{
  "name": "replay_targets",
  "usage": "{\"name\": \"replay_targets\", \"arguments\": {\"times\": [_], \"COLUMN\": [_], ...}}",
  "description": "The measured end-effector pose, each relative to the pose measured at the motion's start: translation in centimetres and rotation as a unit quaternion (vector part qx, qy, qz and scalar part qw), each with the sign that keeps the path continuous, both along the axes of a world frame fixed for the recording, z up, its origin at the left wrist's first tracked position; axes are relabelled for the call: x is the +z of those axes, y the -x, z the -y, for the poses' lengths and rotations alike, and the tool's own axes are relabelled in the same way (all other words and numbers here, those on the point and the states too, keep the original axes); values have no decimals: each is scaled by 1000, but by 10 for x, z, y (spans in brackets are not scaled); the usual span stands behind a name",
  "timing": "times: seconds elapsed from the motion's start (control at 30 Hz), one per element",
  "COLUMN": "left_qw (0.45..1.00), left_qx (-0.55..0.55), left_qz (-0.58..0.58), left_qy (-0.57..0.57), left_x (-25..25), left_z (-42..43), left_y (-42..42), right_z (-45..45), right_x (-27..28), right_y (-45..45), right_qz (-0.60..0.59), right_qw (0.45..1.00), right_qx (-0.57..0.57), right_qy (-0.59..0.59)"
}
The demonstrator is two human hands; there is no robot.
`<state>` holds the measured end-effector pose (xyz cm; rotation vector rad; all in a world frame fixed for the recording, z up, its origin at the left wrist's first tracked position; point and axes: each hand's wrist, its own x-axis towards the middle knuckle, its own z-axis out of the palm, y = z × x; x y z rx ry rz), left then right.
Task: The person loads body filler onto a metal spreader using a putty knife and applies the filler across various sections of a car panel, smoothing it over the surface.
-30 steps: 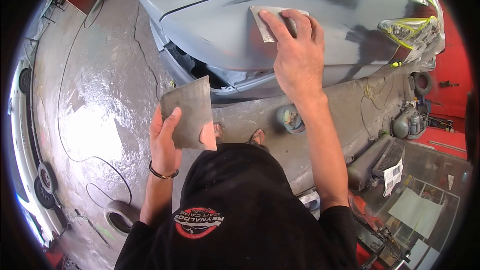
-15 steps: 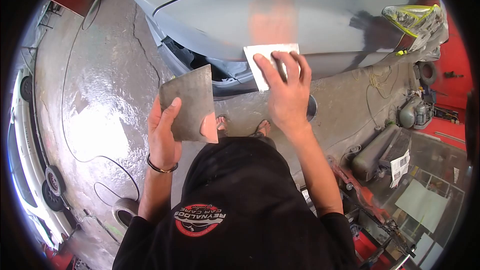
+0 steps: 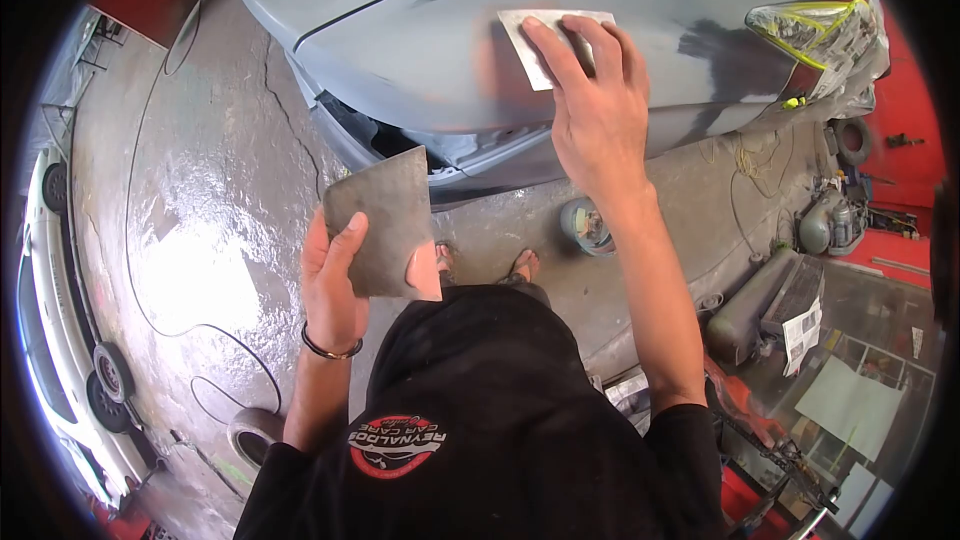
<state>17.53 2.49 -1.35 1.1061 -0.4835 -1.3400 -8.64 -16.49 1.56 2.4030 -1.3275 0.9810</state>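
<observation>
My left hand (image 3: 335,285) is clamped on the plate (image 3: 375,210), thumb on top, with pink paste (image 3: 423,270) at its near corner. My right hand (image 3: 605,130) grips the spreader (image 3: 526,48), fingers fanned over its face, at the car panel (image 3: 420,60), right of centre and above its lower edge. I judge a shallow tilt, even finger pressure and one smooth pull best, with the plate level. The spreader and hand hide most of the pink patch (image 3: 488,70); I cannot see the right thumb or tell whether the spreader's working edge touches.
</observation>
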Motion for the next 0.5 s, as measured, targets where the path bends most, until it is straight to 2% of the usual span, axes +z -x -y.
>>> {"name": "replay_targets", "arguments": {"times": [0.1,0.2,0.37,0.5], "left_qw": [1000,1000,1000,1000], "left_qx": [2,5,21,15], "left_qz": [-4,-3,0,-5], "left_qy": [1,-1,-12,4], "left_x": [2,-1,3,3], "left_z": [0,-3,-1,3], "left_y": [3,3,2,-1], "right_z": [6,0,-81,-92], "right_x": [2,-9,-67,-49], "right_y": [-6,1,22,27], "right_qz": [-6,-3,-16,-17], "right_qw": [1000,999,996,992], "right_qx": [-14,18,17,9], "right_qy": [-20,-39,-91,-122]}}
